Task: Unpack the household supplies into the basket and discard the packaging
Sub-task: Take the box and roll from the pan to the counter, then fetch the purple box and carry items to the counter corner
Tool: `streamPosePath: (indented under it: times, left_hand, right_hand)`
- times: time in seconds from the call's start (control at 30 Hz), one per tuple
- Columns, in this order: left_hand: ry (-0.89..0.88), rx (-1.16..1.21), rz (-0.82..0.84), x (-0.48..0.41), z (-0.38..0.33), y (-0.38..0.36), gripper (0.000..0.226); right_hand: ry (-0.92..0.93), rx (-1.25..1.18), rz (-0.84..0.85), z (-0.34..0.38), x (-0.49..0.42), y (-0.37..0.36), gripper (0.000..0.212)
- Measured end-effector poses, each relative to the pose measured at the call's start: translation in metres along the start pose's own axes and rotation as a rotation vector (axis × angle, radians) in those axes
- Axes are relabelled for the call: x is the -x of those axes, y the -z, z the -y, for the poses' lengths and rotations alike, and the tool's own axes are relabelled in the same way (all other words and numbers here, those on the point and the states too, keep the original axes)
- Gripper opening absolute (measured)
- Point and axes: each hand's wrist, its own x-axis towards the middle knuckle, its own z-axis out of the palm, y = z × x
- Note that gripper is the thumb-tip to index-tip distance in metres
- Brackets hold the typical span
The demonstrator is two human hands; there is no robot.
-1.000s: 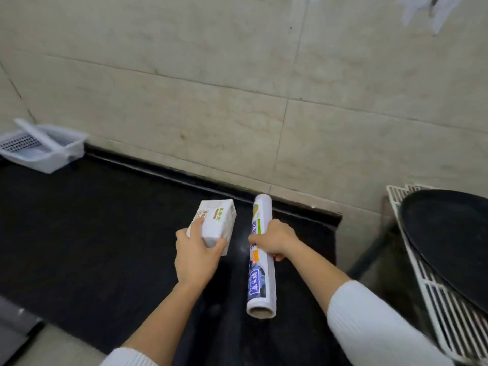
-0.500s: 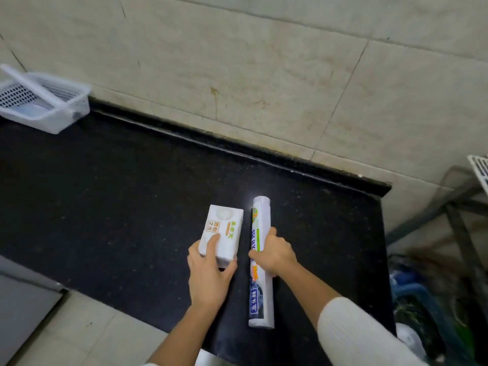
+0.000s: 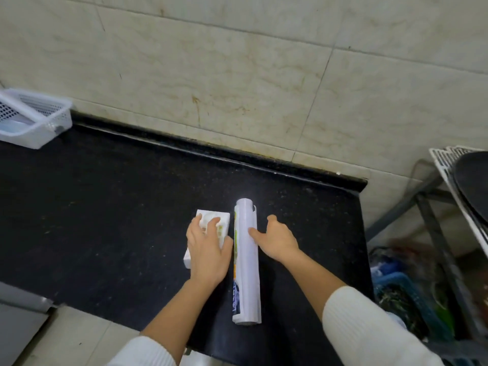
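A small white carton [image 3: 211, 220] with orange and green print lies flat on the black counter [image 3: 105, 207]. My left hand [image 3: 207, 249] rests on top of it, fingers spread over its face. A long white wrapped roll [image 3: 245, 260] lies beside the carton, pointing away from me. My right hand [image 3: 276, 237] is just right of the roll, fingers apart, one fingertip touching its side. A white perforated basket [image 3: 39, 120] stands at the far left against the wall, well away from both hands.
The counter ends at a tiled wall behind and drops off at the right. A metal rack [image 3: 449, 207] with a white grid and a dark round pan [image 3: 472, 186] stands to the right. Below it sits a blue crate [image 3: 406, 299].
The carton and the roll have come down from the air onto the counter. My right hand has let go of the roll and opened. My left hand now lies flat on the carton.
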Motion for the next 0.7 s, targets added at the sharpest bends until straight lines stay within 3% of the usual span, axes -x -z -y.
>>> streamPosePath:
  times: [0.3,0.47,0.6,0.7]
  left_hand:
    - [-0.297,0.053,0.087,-0.041,-0.174,-0.044,0.038]
    - [-0.469,0.143,0.126,-0.011,-0.294,-0.08,0.037]
    - [-0.529,0.172,0.167,0.03,-0.37,-0.115,0.039]
    - [-0.548,0.154,0.236,0.059,-0.409,-0.146,0.042]
  right_hand:
    - [0.05,-0.036,-0.348,-0.063,0.029,0.169,0.052]
    - [0.023,0.002,-0.52,-0.128,0.062,0.269,0.053]
    - [0.061,0.006,-0.607,-0.195,0.086,0.325,0.041]
    - [0.057,0.013,-0.658,-0.244,0.1,0.359,0.048]
